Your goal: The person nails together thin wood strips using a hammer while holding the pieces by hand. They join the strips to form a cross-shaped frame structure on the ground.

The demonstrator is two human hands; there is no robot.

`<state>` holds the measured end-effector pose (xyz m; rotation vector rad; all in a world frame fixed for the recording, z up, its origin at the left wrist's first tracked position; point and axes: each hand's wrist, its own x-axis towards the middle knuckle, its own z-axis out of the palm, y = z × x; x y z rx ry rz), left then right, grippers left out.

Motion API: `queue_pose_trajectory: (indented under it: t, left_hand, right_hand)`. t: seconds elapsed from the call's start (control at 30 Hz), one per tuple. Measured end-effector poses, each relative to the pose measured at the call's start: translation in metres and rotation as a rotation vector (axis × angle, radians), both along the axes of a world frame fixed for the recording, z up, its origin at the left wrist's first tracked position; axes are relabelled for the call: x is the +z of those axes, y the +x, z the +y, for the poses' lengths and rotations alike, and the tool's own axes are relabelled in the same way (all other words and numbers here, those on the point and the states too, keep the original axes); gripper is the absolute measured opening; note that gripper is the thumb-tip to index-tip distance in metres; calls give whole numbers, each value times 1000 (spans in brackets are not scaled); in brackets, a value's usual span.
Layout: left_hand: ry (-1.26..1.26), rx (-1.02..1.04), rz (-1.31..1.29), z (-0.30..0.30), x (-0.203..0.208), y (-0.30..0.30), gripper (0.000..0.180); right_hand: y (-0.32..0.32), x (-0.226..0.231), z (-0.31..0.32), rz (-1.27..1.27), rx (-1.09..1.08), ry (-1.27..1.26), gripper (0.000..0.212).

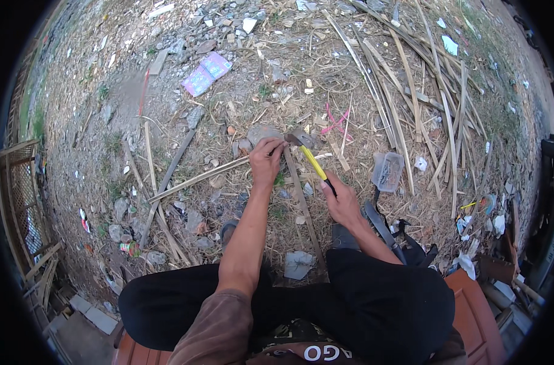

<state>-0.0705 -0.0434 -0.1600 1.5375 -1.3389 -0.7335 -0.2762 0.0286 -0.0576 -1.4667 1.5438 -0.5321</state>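
My right hand (342, 202) is wrapped round the black grip of a hammer (314, 163) with a yellow shaft. The hammer's head lies right beside the fingertips of my left hand (267, 159). Those fingers are pinched together over the meeting ends of two wooden strips, and whatever small thing they hold is too small to make out. One wooden strip (204, 176) runs out to the left from under my left hand. A second, darker strip (302, 204) runs from the fingertips back toward my knees. A flat grey stone (263, 132) lies just beyond my left hand.
A clear plastic box (388, 173) with small dark pieces stands right of the hammer, near a long black tool (381, 224). Loose wooden strips (411, 91) pile up at far right. A purple packet (207, 74) lies far left. An orange-brown seat (476, 310) is under me.
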Motion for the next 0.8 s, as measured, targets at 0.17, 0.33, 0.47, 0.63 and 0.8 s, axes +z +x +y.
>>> queue_pose_trajectory:
  t: [0.17,0.33,0.47,0.63,0.8]
  left_hand:
    - [-52,0,-15,1,-1,0,13]
    - [-57,0,32,0,4,-1,11]
    - [-55,-5,1,2,4,1,11]
    - [-36,-7,29,-1,1,1,11]
    - [-16,-1,22,2,0,1,11]
  right_hand:
    - [3,-6,2,-11,36,-59,34]
    - [3,3,0,-35,29,-128,34]
    - [2,-6,-3,68,87,-153,35]
    - [5,-2,-2,54,87,-240,38]
    - [2,-9,-1,165,115,-197,35]
